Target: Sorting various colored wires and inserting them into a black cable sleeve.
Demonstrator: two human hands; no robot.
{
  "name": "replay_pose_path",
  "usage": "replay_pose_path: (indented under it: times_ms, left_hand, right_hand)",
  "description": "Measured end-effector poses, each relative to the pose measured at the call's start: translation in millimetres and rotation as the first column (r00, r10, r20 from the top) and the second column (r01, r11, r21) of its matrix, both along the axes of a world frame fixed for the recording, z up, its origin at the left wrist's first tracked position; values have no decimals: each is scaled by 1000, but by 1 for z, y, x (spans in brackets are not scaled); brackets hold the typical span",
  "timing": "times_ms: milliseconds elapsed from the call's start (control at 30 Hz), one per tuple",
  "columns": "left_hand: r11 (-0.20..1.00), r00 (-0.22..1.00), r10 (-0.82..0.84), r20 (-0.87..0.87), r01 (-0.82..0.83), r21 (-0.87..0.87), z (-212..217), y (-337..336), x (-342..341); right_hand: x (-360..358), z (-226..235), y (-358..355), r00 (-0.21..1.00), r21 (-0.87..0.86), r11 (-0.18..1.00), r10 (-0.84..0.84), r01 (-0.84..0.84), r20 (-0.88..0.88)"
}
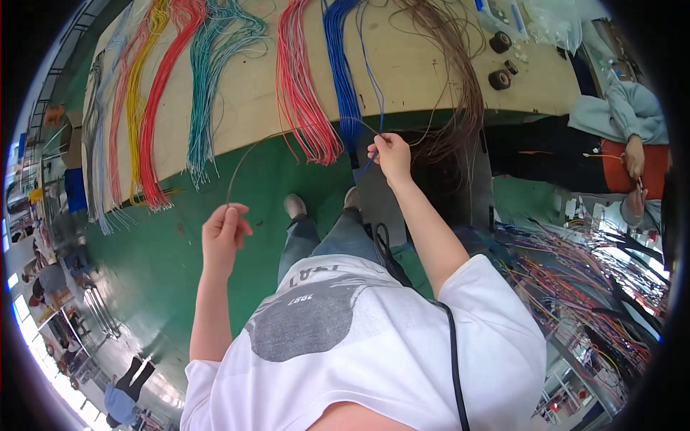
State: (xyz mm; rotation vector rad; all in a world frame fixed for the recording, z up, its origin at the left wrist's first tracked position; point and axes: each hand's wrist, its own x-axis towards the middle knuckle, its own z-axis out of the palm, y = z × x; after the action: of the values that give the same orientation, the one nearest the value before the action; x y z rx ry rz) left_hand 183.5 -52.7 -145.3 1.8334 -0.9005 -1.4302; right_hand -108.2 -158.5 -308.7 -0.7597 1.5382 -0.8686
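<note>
A thin brownish wire [236, 171] bows up in an arc between my two hands, passing in front of the table's near edge. My left hand [224, 233] pinches one end of it between thumb and finger, over the green floor. At the other end, my right hand [392, 154] is closed on the wire together with a blue wire [371, 75] that runs down from the table. Beside my right hand hangs a bundle of blue wires [341, 68]. To its left a bundle of red and pink wires [305, 108] droops over the edge.
Teal [205, 93], red [162, 104] and yellow wire bundles [136, 93] hang further left on the wooden table [248, 100]. Brown wires [463, 93] and black tape rolls [499, 79] lie right. Another person's hand [635, 156] and a heap of mixed wires [575, 280] are at the right.
</note>
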Motion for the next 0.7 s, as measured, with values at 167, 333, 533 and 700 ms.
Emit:
replay_pose_path:
  times_ms: [167,333,533,700]
  left_hand:
    - [958,1000,28,0,-27,-286,32,-22,-17]
    - [909,992,76,99,-28,-417,28,-40,-37]
    - [956,958,-280,-58,273,-110,-17,-34,-61]
    - [901,979,193,-71,-206,-381,-9,-68,-92]
  right_hand:
    - [-4,-11,-5,850,-245,958,-1,-151,-527]
    - [-18,6,-12,576,-241,879,46,-412,-816]
    - [-42,10,-30,799,-311,920,4,-239,-601]
    - [-19,87,-22,640,-49,985,-68,163,765]
